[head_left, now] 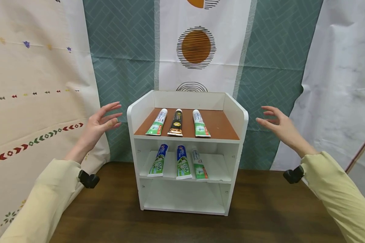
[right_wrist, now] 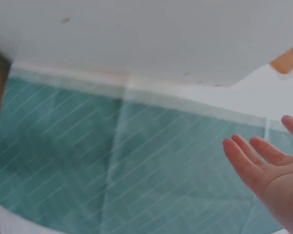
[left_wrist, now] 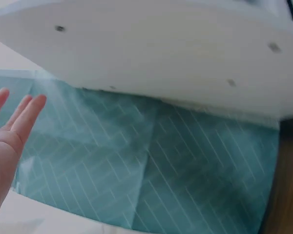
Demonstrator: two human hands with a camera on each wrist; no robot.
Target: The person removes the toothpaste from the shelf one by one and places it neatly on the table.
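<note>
In the head view my left hand (head_left: 101, 121) hovers in the air left of a white shelf unit (head_left: 187, 199), fingers relaxed and holding nothing. On the other side, my right hand (head_left: 275, 123) is raised the same way, also with nothing in it. The brown top level carries a green-and-white toothpaste tube (head_left: 157, 122), a black toothpaste tube (head_left: 176, 123) and another green-and-white tube (head_left: 201, 124). On the middle level lie two blue-and-green toothpaste tubes (head_left: 159, 160) and a green-and-white tube (head_left: 199, 165). Both wrist views show spread fingers beside the unit's outer side walls (left_wrist: 161, 53).
The unit stands on a dark brown wooden table (head_left: 261, 209), its bottom level (head_left: 184, 195) bare. Behind it hangs a green patterned cloth (head_left: 121, 50) with a white middle strip. A cream cloth (head_left: 33, 74) hangs at left, a white one (head_left: 337, 84) at right.
</note>
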